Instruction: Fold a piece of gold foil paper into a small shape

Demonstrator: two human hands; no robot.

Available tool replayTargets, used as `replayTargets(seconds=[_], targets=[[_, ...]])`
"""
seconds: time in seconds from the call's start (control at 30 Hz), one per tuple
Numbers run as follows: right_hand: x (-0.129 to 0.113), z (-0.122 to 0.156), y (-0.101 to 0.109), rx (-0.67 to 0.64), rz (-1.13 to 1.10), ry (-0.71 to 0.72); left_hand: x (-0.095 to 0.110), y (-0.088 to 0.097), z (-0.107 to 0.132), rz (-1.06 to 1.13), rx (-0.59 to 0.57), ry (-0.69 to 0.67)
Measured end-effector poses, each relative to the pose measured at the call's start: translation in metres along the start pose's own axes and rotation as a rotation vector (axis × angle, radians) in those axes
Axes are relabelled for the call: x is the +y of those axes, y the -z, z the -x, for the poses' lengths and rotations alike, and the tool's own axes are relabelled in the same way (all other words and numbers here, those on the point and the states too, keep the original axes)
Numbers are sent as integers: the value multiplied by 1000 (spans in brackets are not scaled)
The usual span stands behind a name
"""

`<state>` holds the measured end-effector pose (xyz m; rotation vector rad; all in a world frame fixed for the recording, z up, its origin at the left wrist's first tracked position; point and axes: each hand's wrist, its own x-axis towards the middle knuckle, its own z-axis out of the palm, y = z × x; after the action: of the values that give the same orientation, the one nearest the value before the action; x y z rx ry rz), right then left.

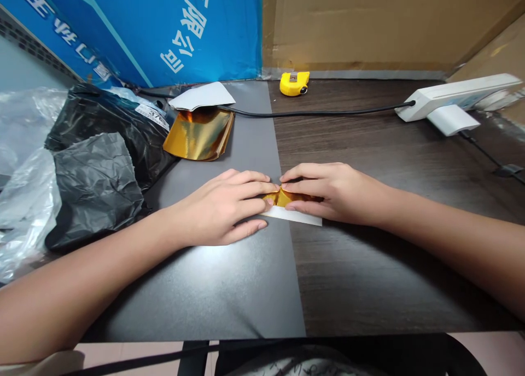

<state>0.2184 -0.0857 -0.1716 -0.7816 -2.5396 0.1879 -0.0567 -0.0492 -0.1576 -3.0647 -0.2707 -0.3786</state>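
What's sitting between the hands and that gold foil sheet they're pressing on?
Nothing visible stands between them. The left hand and right hand both touch the gold foil directly from either side, and a white strip shows along its near edge.

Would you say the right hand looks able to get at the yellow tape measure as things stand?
Probably yes: only a thin black cable lies flat on the dark wood desk between the right hand and the yellow tape measure, though that hand is now on the folded gold foil.
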Motion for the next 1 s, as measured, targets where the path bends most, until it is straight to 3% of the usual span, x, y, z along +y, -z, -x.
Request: replayTargets(seconds=[0.23,0.43,0.63,0.83,1.0], targets=[[2,-1,0,1,-57,-9,7,4,-2,-92,-15,15],[-3,-3,5,-127,69,-18,-3,2,0,-53,-21,-38],[-6,-4,6,-157,148,10,-11,-1,2,130,45,-38],[-4,-3,2,-91,113,49,-14,1,2,99,66,-72],[-6,-3,5,-148,143,46,-16,4,2,105,151,-142]])
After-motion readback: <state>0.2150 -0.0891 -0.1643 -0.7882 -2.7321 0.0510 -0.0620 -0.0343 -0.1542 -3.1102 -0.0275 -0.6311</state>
